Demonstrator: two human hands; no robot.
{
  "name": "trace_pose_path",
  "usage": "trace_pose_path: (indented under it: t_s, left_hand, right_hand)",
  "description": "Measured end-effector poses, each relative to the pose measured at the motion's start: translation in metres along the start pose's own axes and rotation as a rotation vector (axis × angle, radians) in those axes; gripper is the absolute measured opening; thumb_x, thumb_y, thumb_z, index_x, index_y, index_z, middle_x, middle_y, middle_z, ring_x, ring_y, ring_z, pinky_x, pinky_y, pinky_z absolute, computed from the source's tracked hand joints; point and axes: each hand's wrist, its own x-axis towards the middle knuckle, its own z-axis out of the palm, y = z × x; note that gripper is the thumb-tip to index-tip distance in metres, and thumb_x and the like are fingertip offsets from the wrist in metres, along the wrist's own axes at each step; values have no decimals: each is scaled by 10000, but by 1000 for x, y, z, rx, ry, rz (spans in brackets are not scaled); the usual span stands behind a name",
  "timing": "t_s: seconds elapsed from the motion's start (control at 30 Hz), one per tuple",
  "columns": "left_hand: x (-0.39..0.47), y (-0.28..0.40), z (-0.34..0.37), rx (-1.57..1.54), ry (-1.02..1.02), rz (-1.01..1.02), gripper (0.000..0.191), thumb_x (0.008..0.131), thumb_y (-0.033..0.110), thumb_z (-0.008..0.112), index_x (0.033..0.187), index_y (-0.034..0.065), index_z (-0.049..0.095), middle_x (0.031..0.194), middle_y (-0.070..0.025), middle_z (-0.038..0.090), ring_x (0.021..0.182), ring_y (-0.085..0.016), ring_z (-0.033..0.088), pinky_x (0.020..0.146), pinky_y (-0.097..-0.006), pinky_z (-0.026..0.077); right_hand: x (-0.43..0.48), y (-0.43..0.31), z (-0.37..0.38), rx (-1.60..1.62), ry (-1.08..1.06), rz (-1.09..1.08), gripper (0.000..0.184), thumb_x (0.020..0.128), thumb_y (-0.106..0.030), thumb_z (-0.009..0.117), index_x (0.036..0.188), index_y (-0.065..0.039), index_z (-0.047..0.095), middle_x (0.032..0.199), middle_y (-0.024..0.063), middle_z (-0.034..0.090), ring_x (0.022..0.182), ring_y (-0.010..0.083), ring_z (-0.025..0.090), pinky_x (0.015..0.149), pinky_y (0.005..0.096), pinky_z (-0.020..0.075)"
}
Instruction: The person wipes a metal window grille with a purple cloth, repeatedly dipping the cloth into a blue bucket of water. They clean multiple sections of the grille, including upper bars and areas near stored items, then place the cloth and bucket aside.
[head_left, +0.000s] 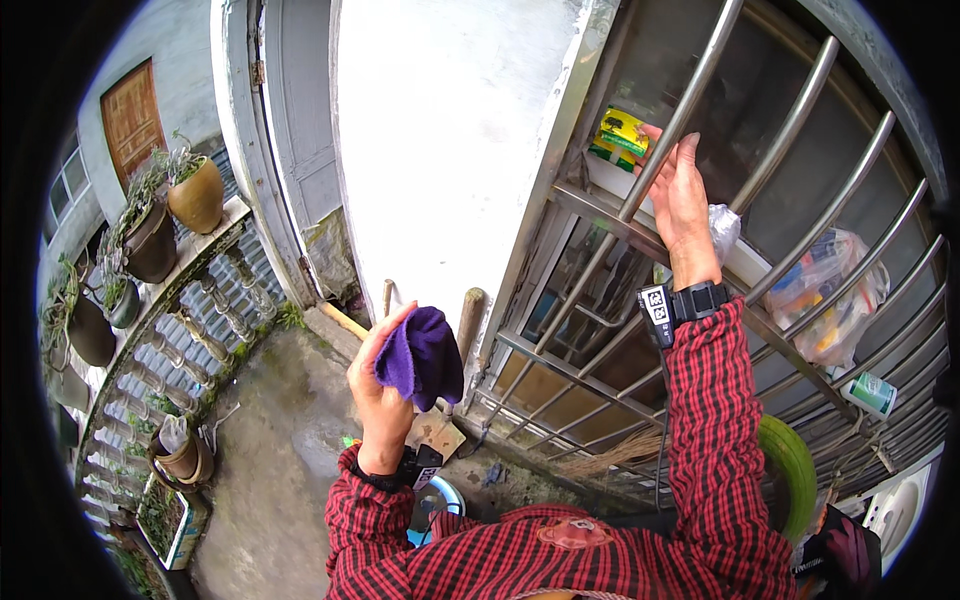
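Observation:
My left hand (382, 397) grips a bunched purple cloth (424, 356) in front of the white wall. My right hand (679, 195) reaches in at the metal window bars (675, 112), its thumb apart from the fingers. Its fingertips meet the right edge of a yellow and green packet (624, 131), and a bar partly hides them. The packet rests in or on a white container (611, 176) behind the bars. Just right of my right wrist is a crumpled clear plastic bag (724, 229).
A filled plastic bag (832, 292) and a white and green tub (870, 394) are at the bars. Wooden handles (471, 319) lean on the wall. A green tyre-like ring (787, 472) stands at right. Potted plants (196, 195) line the balustrade (187, 337). A blue-rimmed basin (450, 491) is below.

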Motion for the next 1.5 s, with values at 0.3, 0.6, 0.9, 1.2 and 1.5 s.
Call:
trace_pose_path:
  t_s: [0.3, 0.6, 0.9, 1.2, 1.5]
  left_hand:
    - [4, 2, 6, 35, -47, -12, 346, 917, -16, 607, 1259, -35, 652, 1155, -96, 701, 1096, -178, 654, 997, -303, 476]
    - [3, 2, 8, 34, -67, -22, 366, 889, -11, 612, 1251, -24, 661, 1188, -114, 705, 1128, -201, 658, 1013, -322, 481]
    - [3, -3, 5, 27, -74, -33, 365, 890, -29, 603, 1251, -35, 655, 1193, -125, 700, 1130, -204, 656, 1024, -325, 475]
    - [0, -2, 3, 5, -74, -37, 338, 936, -27, 603, 1271, -56, 637, 1179, -99, 692, 1108, -174, 646, 1014, -309, 472]
    - [-5, 2, 7, -11, -97, -49, 359, 915, -26, 591, 1270, -46, 643, 1186, -111, 698, 1112, -187, 656, 1013, -313, 478]
  right_hand:
    - [-9, 0, 2, 115, 127, 101, 798, 1008, -667, 343, 1470, -26, 455, 1361, 242, 580, 1288, 333, 567, 1121, 435, 416]
    - [0, 10, 3, 98, 33, 109, 629, 1073, -447, 417, 1490, 24, 402, 1481, 234, 468, 1304, 337, 543, 1136, 445, 410]
    - [20, 3, -10, -273, -146, 146, 333, 1052, -71, 475, 1352, -12, 609, 1346, 113, 598, 1089, 176, 603, 975, 310, 498]
    - [2, 15, -10, -198, 63, 26, 313, 1042, -67, 500, 1303, 42, 632, 1216, 77, 665, 1090, 154, 615, 963, 296, 479]
    - [-100, 6, 10, -515, 323, -357, 249, 1017, -104, 593, 1209, 50, 631, 1142, 157, 621, 1061, 223, 659, 938, 311, 520]
